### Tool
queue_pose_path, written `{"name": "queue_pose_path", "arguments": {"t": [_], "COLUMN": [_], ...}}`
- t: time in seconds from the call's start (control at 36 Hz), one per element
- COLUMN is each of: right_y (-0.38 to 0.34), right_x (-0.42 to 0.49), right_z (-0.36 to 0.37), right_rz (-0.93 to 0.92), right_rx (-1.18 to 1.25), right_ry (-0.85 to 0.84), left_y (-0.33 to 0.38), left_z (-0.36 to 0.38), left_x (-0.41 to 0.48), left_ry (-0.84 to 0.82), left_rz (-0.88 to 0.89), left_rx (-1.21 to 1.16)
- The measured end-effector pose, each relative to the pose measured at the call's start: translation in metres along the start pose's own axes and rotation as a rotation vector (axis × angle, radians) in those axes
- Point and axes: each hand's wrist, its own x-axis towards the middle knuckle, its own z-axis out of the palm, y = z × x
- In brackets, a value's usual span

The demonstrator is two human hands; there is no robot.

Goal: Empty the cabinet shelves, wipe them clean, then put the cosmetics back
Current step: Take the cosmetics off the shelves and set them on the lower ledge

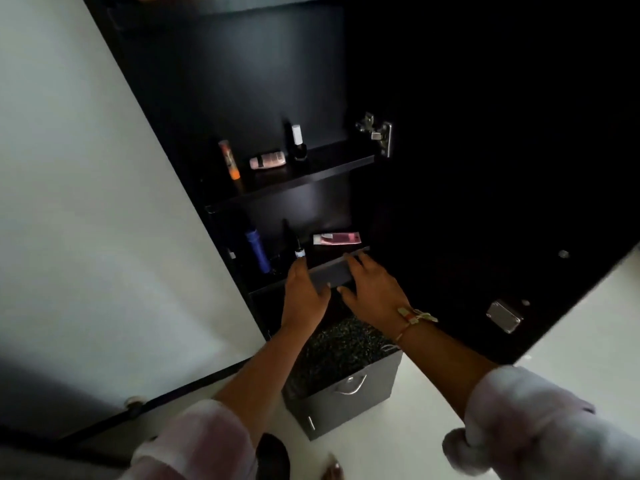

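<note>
my left hand pinched a small dark bottle at the lower shelf edge, while my right hand lay spread on that edge. other cosmetics stood on the upper shelf, including a nail polish.

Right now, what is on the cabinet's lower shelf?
On the lower shelf: a blue tube, a small dark bottle, a pink package. The dark left corner is unreadable.
</note>
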Motion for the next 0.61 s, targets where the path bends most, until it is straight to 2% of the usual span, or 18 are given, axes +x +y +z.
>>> {"name": "queue_pose_path", "arguments": {"t": [0.14,0.33,0.42,0.53,0.61], "right_y": [-0.004,-0.003,-0.002,0.006,0.01], "right_x": [0.055,0.12,0.137,0.154,0.164], "right_z": [0.009,0.032,0.042,0.057,0.064], "right_rz": [0.093,0.142,0.119,0.196,0.166], "right_rx": [0.116,-0.011,-0.029,-0.044,-0.106], "right_ry": [-0.111,-0.157,-0.137,-0.117,-0.108], "left_y": [-0.016,-0.041,-0.049,-0.059,-0.064], "left_z": [0.004,0.019,0.025,0.032,0.037], "left_x": [0.046,0.095,0.109,0.122,0.128], "left_ry": [0.059,0.092,0.096,0.105,0.109], "left_rz": [-0.075,-0.146,-0.154,-0.137,-0.134], "left_rx": [-0.058,-0.074,-0.059,-0.051,-0.021]}}
